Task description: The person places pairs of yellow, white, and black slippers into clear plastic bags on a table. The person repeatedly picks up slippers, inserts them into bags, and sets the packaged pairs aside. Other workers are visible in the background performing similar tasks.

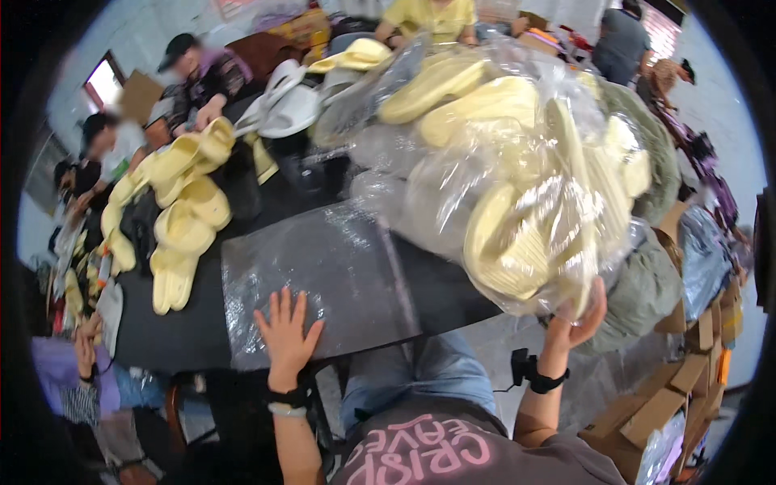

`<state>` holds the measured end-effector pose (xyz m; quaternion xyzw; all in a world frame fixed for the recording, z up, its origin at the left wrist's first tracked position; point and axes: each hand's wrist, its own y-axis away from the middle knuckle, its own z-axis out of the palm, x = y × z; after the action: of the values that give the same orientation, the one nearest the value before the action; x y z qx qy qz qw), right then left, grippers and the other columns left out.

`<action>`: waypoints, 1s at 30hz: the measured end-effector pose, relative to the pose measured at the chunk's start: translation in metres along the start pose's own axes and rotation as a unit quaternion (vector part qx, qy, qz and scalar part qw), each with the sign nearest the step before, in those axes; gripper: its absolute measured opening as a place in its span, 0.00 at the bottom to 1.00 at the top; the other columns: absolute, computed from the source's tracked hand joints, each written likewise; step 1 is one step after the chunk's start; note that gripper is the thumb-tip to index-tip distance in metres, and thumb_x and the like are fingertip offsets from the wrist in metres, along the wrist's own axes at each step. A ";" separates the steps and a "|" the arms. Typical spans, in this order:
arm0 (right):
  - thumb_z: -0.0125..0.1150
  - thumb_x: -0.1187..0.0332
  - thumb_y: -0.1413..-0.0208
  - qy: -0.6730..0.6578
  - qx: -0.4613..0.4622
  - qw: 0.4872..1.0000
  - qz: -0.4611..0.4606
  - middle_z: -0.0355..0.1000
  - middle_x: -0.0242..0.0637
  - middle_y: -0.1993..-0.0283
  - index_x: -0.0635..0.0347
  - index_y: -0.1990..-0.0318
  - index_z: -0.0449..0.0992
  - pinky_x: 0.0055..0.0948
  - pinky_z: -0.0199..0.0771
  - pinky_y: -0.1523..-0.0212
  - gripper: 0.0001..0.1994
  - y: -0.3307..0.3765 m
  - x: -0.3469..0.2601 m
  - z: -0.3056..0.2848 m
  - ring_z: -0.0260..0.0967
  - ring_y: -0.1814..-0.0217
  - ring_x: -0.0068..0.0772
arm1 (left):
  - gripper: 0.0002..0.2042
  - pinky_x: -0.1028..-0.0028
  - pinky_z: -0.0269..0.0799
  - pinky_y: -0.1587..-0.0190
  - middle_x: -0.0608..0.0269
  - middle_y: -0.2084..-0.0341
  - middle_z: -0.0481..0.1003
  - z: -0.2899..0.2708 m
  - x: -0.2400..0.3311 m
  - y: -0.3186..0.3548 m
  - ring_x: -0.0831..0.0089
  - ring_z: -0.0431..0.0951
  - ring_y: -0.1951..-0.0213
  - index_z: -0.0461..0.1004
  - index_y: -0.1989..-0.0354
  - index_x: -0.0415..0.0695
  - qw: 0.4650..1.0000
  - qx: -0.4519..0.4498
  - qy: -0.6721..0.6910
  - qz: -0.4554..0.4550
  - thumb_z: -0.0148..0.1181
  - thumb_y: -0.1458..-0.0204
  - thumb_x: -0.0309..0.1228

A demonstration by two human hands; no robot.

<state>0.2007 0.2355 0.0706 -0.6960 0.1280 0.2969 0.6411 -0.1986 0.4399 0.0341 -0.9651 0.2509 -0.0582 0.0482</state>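
Head view. Along the worktop's (449, 293) near edge, our left hand (289, 339) lies spread, gripping nothing, on a flat clear bag (356, 279). Our right hand's (584, 320) fingers curl against bagged yellow slides (517, 259) at the right end; we cannot tell how firmly. We should support their weight from below.

Room above flat bag (356, 275); slippers (517, 250) (bagged) block the right.

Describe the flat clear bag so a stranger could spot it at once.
Start at the near edge of the black table. The clear bag lies there, under the person's spread left hand. Unlike the wrapped yellow slippers to its right, it is flat, with none inside.
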 end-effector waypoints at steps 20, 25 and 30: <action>0.72 0.64 0.57 0.040 -0.542 0.826 -0.149 0.59 0.39 0.31 0.52 0.37 0.65 0.50 0.52 0.32 0.36 0.025 -0.089 0.196 0.51 0.28 0.45 | 0.30 0.33 0.39 0.36 0.63 0.35 0.62 0.024 -0.015 0.006 0.56 0.51 0.30 0.65 0.36 0.63 1.000 0.026 0.002 -0.002 0.57 0.50 0.53; 0.70 0.65 0.52 -0.025 -0.546 0.819 0.174 0.70 0.47 0.46 0.64 0.42 0.67 0.41 0.71 0.47 0.30 0.024 -0.073 0.151 0.71 0.48 0.48 | 0.32 0.31 0.38 0.36 0.63 0.33 0.59 0.026 -0.014 0.005 0.54 0.50 0.30 0.63 0.34 0.63 1.000 0.010 -0.001 -0.002 0.56 0.49 0.56; 0.73 0.62 0.56 -0.009 -0.572 0.818 0.060 0.76 0.41 0.54 0.59 0.52 0.75 0.39 0.73 0.50 0.23 0.031 -0.073 0.138 0.72 0.51 0.45 | 0.29 0.37 0.34 0.32 0.56 0.35 0.62 0.011 -0.015 0.007 0.56 0.57 0.32 0.63 0.34 0.55 0.999 -0.029 0.018 -0.008 0.53 0.44 0.50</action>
<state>0.0914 0.3499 0.0867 -0.9257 -0.0291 0.3609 0.1096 -0.2132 0.4419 0.0216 -0.9668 0.2457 -0.0689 0.0150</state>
